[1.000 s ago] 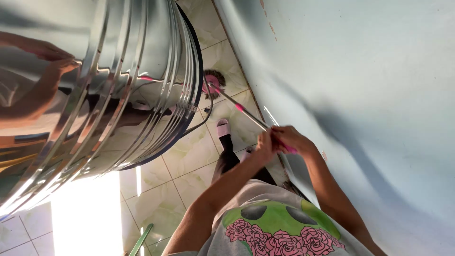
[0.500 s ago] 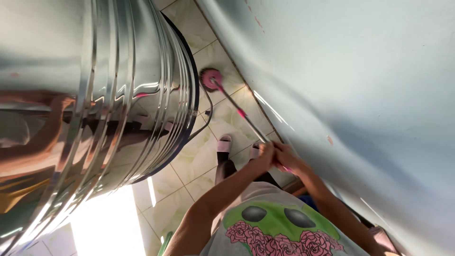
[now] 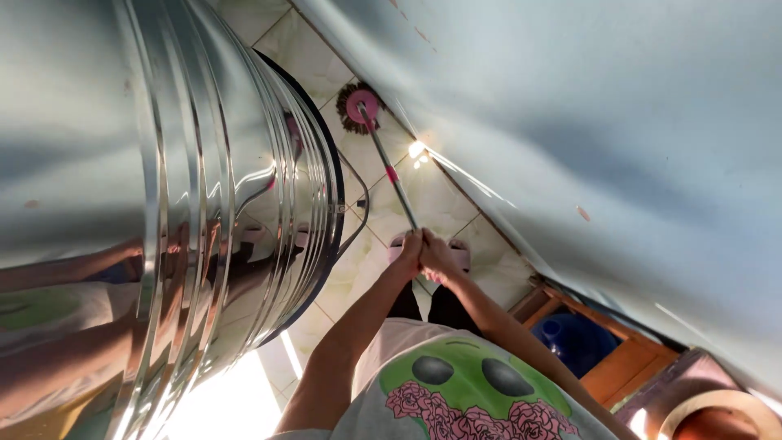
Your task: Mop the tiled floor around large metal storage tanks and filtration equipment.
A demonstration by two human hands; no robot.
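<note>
Both hands, left (image 3: 410, 251) and right (image 3: 440, 257), clenched in stacked grip on mop handle (image 3: 393, 178) at frame centre; keep pink mop head (image 3: 362, 107), upper centre, flat on tiled floor (image 3: 423, 204), clear of steel tank (image 3: 204, 204) at left.

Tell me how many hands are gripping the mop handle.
2: the left hand and right hand, closed together at the near end of the mop handle.

The person wears a grey T-shirt (image 3: 383, 342) printed with a green alien face above pink roses, dark trousers (image 3: 428, 308) and pink slippers (image 3: 458, 254).
</note>
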